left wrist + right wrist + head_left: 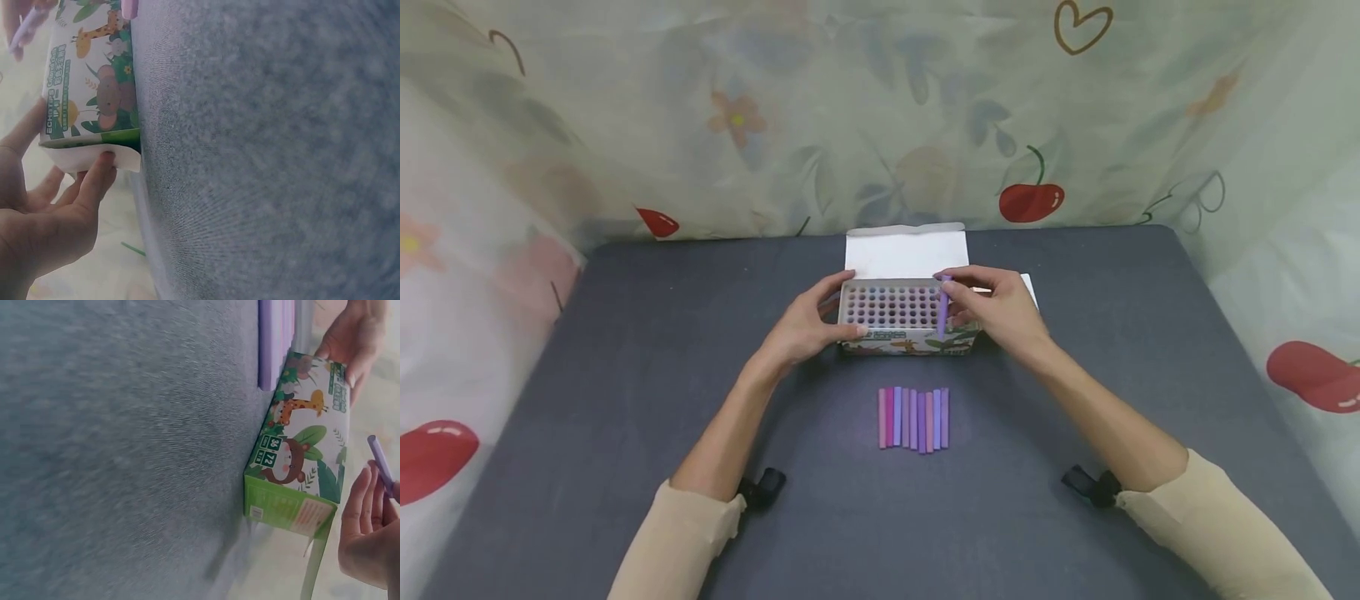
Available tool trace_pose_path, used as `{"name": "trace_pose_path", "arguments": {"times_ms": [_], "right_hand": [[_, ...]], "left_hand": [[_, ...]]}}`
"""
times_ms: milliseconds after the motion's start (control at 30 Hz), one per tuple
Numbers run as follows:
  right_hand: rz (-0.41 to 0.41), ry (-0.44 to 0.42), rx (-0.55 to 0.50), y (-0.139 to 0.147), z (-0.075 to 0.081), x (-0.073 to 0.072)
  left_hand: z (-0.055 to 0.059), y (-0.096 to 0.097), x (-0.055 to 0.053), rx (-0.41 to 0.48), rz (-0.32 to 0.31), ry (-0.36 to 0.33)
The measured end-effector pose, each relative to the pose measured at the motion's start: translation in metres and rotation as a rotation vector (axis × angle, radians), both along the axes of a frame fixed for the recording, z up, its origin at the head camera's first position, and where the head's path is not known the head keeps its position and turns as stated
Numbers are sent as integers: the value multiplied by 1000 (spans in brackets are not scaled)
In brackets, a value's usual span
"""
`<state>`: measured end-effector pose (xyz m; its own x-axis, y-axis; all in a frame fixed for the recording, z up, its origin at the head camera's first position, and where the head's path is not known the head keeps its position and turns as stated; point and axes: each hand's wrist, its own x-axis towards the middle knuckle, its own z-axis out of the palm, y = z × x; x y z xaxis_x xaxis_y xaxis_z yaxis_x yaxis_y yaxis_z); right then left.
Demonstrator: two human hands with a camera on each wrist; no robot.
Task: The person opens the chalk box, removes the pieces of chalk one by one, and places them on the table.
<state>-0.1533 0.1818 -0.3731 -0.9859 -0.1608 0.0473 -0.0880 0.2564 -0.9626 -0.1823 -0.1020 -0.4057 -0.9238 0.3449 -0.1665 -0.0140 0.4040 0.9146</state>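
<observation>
An open cardboard chalk box [904,343] with printed animals stands on the table, its top showing rows of chalk ends. My left hand [805,329] grips the box's left end, thumb along the front edge and fingers at the back and side. Between thumb and fingers, my right hand [1000,308] pinches a purple chalk stick [943,310], held upright over the box's right part. In the right wrist view the stick [381,464] is apart from the box. Several pink, purple and blue chalk sticks [913,420] lie side by side in front of the box.
The box's white lid [907,253] is folded up at the back, and a side flap [1028,287] sticks out at right. Dark grey cloth covers the table [625,375]. A patterned curtain [880,108] hangs behind and at both sides.
</observation>
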Motion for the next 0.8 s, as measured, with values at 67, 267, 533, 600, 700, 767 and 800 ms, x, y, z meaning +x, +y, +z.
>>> {"name": "trace_pose_path", "arguments": {"times_ms": [67,267,533,600,700,767,800], "right_hand": [[3,-12,9,3,0,4],[18,-40,-17,9,-2,10],[5,-62,-37,16,-11,20],[0,-55,-35,18,-12,23],[-5,-51,-24,20,-14,28],[-2,-61,-30,21,-15,30],[0,-68,-36,22,-16,32]], "left_hand": [[1,0,0,0,-2,2],[2,0,-1,-8,3,5],[1,1,0,-6,-1,2],[1,1,0,-2,-5,4],[1,1,0,2,-10,10],[0,1,0,4,-12,12],[0,1,0,4,-12,11]]}}
